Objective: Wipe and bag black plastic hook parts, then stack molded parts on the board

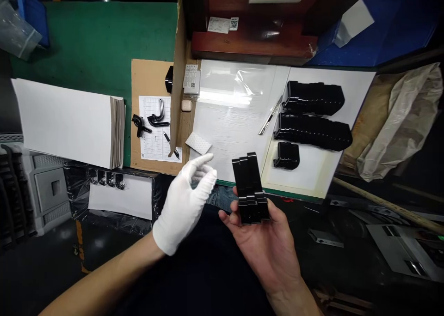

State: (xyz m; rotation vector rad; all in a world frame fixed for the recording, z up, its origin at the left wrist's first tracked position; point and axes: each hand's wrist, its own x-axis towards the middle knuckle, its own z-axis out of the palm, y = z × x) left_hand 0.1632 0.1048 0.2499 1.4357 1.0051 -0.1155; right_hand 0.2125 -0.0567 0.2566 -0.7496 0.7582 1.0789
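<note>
My bare right hand [265,246] grips several glossy black angled plastic parts [250,186], bunched together in a stepped row at the table's front edge. To the left, my left hand [189,198] wears a white glove; its fingers are apart with nothing in them. A folded white cloth [198,143] lies just beyond its fingertips. On the right side of the worktop are two long rows of similar black parts, the far row [314,98] and the middle row [314,131], and a shorter group [287,155] nearest me.
A cutter knife [270,116] lies on the plastic-covered white worktop [225,117]. A cardboard divider [178,75] stands left of it. Beyond are a pen [171,144], black hooked parts [158,114] and a stack of white sheets [69,122]. A blue bin [388,29] sits at the back right.
</note>
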